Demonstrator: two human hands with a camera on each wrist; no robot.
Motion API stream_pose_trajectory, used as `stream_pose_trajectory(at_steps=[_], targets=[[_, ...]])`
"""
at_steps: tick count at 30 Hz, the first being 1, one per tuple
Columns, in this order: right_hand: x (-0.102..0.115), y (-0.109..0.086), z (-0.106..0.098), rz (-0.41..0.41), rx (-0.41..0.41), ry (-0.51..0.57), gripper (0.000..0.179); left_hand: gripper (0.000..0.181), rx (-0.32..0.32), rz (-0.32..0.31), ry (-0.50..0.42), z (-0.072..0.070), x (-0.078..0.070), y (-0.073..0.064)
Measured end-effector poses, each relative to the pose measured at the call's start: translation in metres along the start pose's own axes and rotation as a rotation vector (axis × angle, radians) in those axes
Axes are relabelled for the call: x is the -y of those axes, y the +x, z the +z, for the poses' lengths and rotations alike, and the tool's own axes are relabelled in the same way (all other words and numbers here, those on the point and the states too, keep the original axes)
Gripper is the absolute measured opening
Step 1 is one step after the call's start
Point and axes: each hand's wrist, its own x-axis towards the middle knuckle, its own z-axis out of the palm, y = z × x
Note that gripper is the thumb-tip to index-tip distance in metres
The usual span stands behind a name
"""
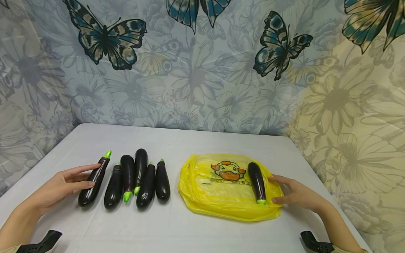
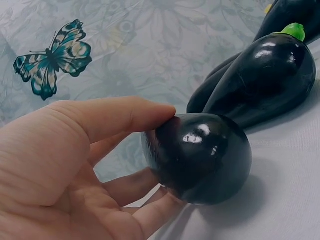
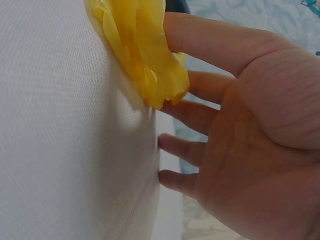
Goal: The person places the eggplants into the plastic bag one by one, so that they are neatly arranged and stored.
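At the table's left, my left hand [image 1: 64,184] holds a dark purple eggplant [image 1: 95,181] between thumb and fingers, its green stem end pointing away. The left wrist view shows the rounded end of this eggplant [image 2: 200,160] close up, with the thumb laid along its side. My right hand [image 1: 299,195] touches the right edge of a yellow plastic bag [image 1: 196,189] printed with a duck face. Its fingers are spread and fairly straight beside the crumpled bag edge [image 3: 145,55]. Another eggplant [image 1: 257,181] lies uncovered on the bag's right part, near that hand.
Several more eggplants [image 1: 128,175] lie in a row between the left hand and the bag, stems pointing both ways. A white cloth [image 1: 158,232] covers the table. Behind it hangs a fabric backdrop [image 1: 196,77] with butterflies and flowers.
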Motion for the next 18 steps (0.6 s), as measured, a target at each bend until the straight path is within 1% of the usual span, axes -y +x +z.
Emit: stream_pose_trajectory(at_steps=[8,18], targets=[[0.0008,0.0003,0.0007,-0.005,0.005,0.002,0.080,0.060,-0.010,0.011,-0.008,0.0001,0.0022,0.0001],[-0.0001,0.0005,0.0001,-0.008,0.005,0.004,0.080,0.060,-0.002,0.006,-0.056,0.0046,-0.0025,-0.0011]])
